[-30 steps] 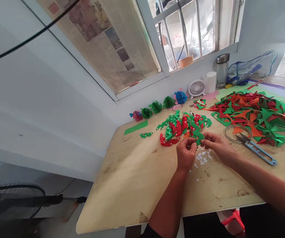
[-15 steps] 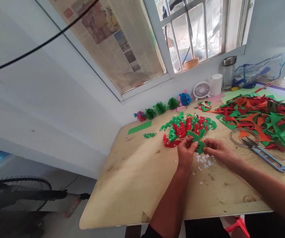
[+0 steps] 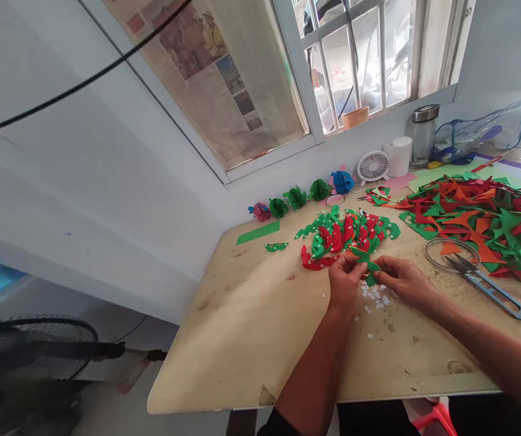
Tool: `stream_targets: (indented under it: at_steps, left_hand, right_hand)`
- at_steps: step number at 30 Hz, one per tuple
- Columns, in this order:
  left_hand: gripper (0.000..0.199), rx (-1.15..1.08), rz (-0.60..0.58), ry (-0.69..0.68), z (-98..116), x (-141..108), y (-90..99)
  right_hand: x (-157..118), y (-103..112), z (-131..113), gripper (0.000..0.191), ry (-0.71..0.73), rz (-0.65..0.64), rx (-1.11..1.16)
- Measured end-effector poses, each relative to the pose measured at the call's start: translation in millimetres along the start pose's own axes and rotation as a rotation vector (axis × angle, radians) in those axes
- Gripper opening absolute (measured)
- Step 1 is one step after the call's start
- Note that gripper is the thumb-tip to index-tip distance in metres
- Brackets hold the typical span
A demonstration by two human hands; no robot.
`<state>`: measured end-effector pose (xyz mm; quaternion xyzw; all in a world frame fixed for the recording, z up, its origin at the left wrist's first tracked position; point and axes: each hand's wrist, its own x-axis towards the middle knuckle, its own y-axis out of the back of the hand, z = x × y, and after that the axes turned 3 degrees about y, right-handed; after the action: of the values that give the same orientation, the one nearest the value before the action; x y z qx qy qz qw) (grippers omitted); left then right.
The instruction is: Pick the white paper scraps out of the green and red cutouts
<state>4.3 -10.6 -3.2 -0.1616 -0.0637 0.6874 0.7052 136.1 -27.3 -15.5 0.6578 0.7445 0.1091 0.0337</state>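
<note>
Between both hands is a green paper piece [image 3: 365, 259] with curved edges. My left hand [image 3: 345, 280] pinches its left side, and my right hand [image 3: 399, 275] grips its right side with thumb and fingers. Just beyond the hands lies a heap of red and green cut paper shapes [image 3: 348, 230] dotted with small white squares. Small white paper bits [image 3: 376, 295] are scattered on the wooden table [image 3: 242, 339] beneath my right hand. One green shape with white squares [image 3: 276, 247] lies apart, left of the heap.
Blue-handled snips [image 3: 491, 289] rest by a metal ring [image 3: 437, 260] at the right. Behind them spreads a large pile of red, orange and green scraps [image 3: 482, 212]. Folded-paper figures [image 3: 295, 197], a small white fan [image 3: 373, 166] and a glass jar [image 3: 423, 136] line the wall.
The green piece has changed angle between the fingers, its right part now pointing more sideways. Both hands keep hold of it. The whole view has shifted slightly.
</note>
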Motion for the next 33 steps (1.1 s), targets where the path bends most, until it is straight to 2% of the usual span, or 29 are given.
stream_targets:
  at_steps: [10,15,20,27,33]
  left_hand:
    - [0.019,-0.045,0.004,0.12,-2.5,2.0,0.2]
    - [0.017,-0.086,-0.038,0.162,0.3,1.8,2.5]
    - [0.02,-0.022,-0.078,0.099,0.0,1.2,2.8]
    - [0.012,0.08,-0.031,-0.049,3.1,-2.4,-2.1]
    - [0.011,0.044,-0.039,-0.033,0.6,-1.2,-2.8]
  right_hand:
    - [-1.3,1.6,-2.0,0.019,0.02,0.021,-0.058]
    - [-1.9,2.1,-5.6,0.016,0.001,0.048,-0.061]
    - [-2.4,1.8,-8.3,0.017,-0.037,0.041,-0.067]
    - [-1.4,2.1,-6.6,0.022,-0.038,-0.02,-0.036]
    - [-2.4,2.2,-7.9,0.027,-0.042,-0.023,-0.047]
